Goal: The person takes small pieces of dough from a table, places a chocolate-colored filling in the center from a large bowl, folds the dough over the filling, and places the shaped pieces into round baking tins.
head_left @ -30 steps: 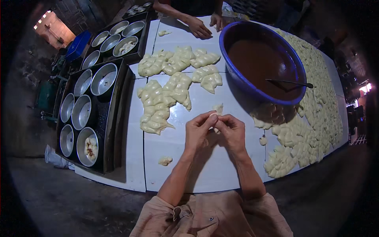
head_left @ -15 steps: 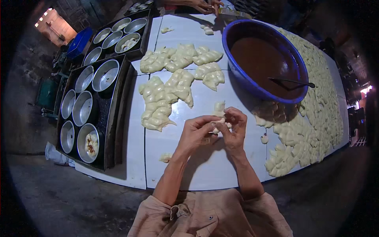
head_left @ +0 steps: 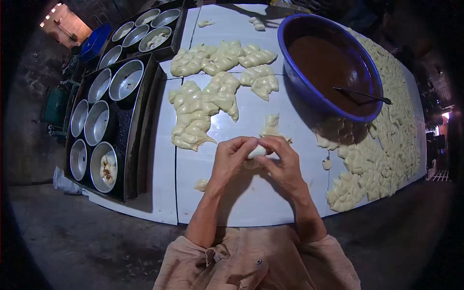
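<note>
Between the fingertips of both hands is a small pale lump of dough (head_left: 257, 152), held just above the white table. My left hand (head_left: 233, 157) pinches it from one side, and my right hand (head_left: 282, 159) closes on it from the other. Right beyond my fingers lies a loose piece of dough (head_left: 271, 126) on the tabletop. Farther off to the left, soft glossy dough pieces (head_left: 193, 116) cling together in an irregular patch. A small dough scrap (head_left: 200, 184) rests beside my left forearm.
A large blue basin (head_left: 290, 63) of brown liquid, with a dark-handled utensil (head_left: 362, 95) in it, stands at the right. Beyond it spreads a broad sheet of dough pieces (head_left: 386, 159). Round metal tins (head_left: 97, 123) sit in dark trays (head_left: 140, 140) at the left, some holding dough.
My hands have drawn together around the dough lump, leaving a piece on the table beyond them. The view has shifted slightly; another person's hands at the far edge are out of sight.
</note>
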Demonstrator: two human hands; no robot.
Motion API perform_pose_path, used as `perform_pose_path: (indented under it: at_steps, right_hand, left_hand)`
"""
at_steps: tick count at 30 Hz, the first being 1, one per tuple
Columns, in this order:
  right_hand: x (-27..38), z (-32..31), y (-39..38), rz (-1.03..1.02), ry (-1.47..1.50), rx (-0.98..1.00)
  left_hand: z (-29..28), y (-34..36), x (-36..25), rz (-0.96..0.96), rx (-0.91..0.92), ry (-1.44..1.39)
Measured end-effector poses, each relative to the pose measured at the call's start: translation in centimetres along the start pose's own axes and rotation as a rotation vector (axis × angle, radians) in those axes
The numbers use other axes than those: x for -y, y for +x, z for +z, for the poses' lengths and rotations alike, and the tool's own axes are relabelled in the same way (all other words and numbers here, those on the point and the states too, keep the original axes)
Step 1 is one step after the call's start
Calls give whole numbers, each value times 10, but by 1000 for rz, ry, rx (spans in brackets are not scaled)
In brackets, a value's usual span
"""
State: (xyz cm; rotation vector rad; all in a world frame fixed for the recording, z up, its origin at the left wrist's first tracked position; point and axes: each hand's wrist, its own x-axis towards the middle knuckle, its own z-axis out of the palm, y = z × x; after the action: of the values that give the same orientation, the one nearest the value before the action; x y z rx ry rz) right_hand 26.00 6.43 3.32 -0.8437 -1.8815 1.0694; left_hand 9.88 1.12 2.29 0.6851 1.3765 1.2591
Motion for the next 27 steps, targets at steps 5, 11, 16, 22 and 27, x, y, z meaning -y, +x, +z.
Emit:
perform_pose_path:
  at_steps: [5,11,16,22,27]
  right_hand:
    - [-26,1,-7,365,-66,276]
    - [-33,17,-19,290,-180,270]
    - [-11,-8,-29,462,-232,43]
    - [-76,-24,-14,37,-822,-139]
    - [-84,-24,-13,301,-396,-133]
  left_hand:
    - [-8,-7,1,180,-162,676]
    - [-6,-20,28,386,112,894]
    - [3,-50,9,183,137,1075]
    - [9,-36,-14,130,191,1150]
    - [32,35,10,561,117,1163]
